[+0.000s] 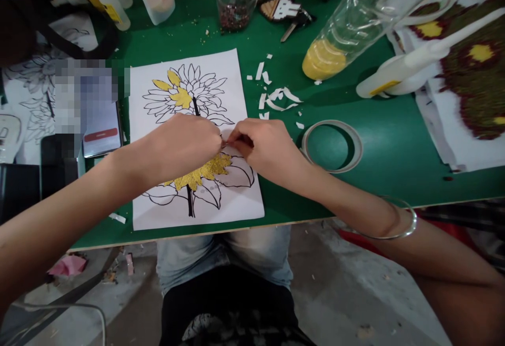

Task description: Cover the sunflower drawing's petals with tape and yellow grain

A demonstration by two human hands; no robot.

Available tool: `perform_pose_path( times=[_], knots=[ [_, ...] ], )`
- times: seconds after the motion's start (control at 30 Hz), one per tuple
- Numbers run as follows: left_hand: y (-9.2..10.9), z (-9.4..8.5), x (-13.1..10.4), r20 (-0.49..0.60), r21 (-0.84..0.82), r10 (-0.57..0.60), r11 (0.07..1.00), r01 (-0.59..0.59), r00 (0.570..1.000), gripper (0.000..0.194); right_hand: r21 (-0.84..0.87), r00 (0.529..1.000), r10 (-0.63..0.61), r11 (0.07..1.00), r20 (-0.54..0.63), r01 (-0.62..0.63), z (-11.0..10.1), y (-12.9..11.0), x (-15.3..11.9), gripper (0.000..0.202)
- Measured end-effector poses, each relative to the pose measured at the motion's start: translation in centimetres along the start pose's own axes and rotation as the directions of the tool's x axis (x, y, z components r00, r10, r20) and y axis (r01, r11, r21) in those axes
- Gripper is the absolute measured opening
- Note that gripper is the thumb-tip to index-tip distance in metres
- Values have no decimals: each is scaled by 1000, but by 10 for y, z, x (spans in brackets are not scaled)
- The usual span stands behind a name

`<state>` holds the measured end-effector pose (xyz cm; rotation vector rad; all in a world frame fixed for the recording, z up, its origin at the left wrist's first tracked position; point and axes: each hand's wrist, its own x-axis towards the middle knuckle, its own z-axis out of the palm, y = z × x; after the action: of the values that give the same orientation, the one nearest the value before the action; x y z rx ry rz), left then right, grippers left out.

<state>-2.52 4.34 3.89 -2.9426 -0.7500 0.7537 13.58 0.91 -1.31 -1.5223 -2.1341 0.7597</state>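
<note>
A sheet of white paper (144,141) with black-outlined flowers lies on the green table. Several petals of the upper flower (181,97) are yellow, and the lower flower (201,173) has a grainy golden-yellow area. Above the middle of the sheet, my left hand (189,138) is closed, its fingertips meeting those of my right hand. My right hand (266,143) pinches at the same spot, over the sheet's right side. Whatever is between the fingertips is too small and hidden to name. My hands cover part of the drawing.
A roll of tape (357,149) lies right of my right hand, beside white paper scraps (276,99). Farther back are a plastic bottle with yellow grains (325,59), a white nozzle bottle (389,75) and keys (290,28). A phone (101,120) lies at left.
</note>
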Motion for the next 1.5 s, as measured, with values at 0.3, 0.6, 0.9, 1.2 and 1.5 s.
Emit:
perform_pose_path(
  times=[0.3,0.6,0.9,1.2,1.5],
  knots=[
    [2,2,1,14,0,-5,1000,5,1000,20,-21,1000,-17,1000,4,17,1,2,0,18],
    [-1,3,4,30,-188,-101,976,105,994,38,-158,994,-111,981,2,110,11,3,-7,23],
    [-1,3,3,-21,-215,-107,972,100,994,34,-109,990,-142,984,3,141,11,5,-9,21],
    [5,-4,1,12,-76,-47,996,48,999,22,228,991,-8,973,-137,39,-5,5,-3,10],
    [-3,-13,-8,-226,-277,-252,943,186,941,32,212,992,-36,975,-124,62,-4,10,-1,18]
  ],
)
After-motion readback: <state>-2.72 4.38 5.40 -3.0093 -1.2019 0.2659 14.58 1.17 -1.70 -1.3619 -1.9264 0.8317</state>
